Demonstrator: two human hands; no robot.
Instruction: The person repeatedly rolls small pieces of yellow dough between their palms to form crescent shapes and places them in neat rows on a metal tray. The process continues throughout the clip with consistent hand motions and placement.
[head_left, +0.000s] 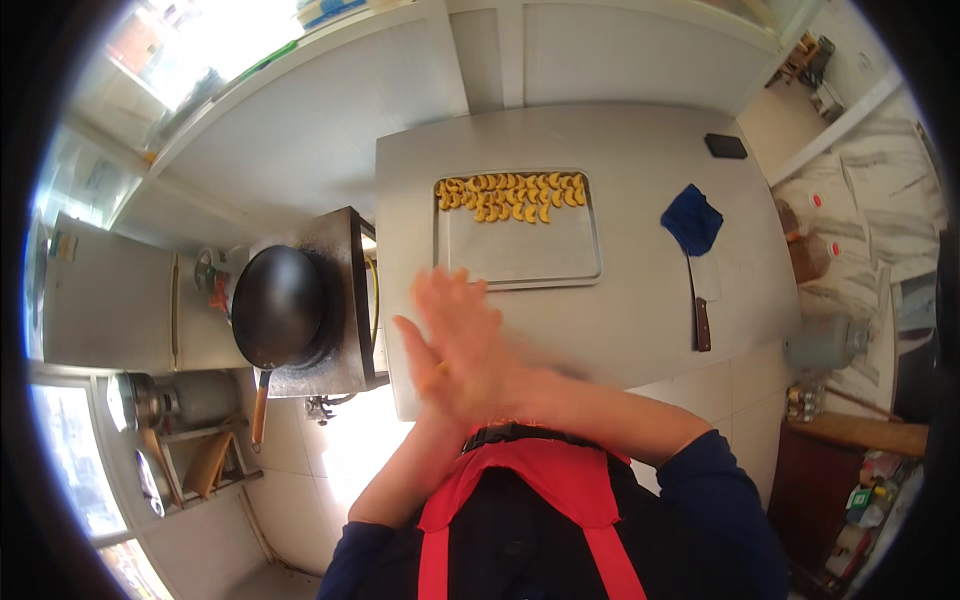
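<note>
My left hand (429, 386) is palm to palm with my right hand (472, 367), which lies across it. Both are motion-blurred, in front of the near left corner of a metal baking tray (517, 255). Small yellow bits (444, 367) show at the fingers; what lies between the palms is hidden. On the tray's far half, several yellow crescent-shaped dough pieces (531, 196) lie in rows.
A black wok (277, 307) with a wooden handle sits on a stove at the left. On the metal table (630, 300) at the right are a dark blue cloth (694, 217), a cleaver with a wooden handle (702, 324) and a black phone-like object (726, 146).
</note>
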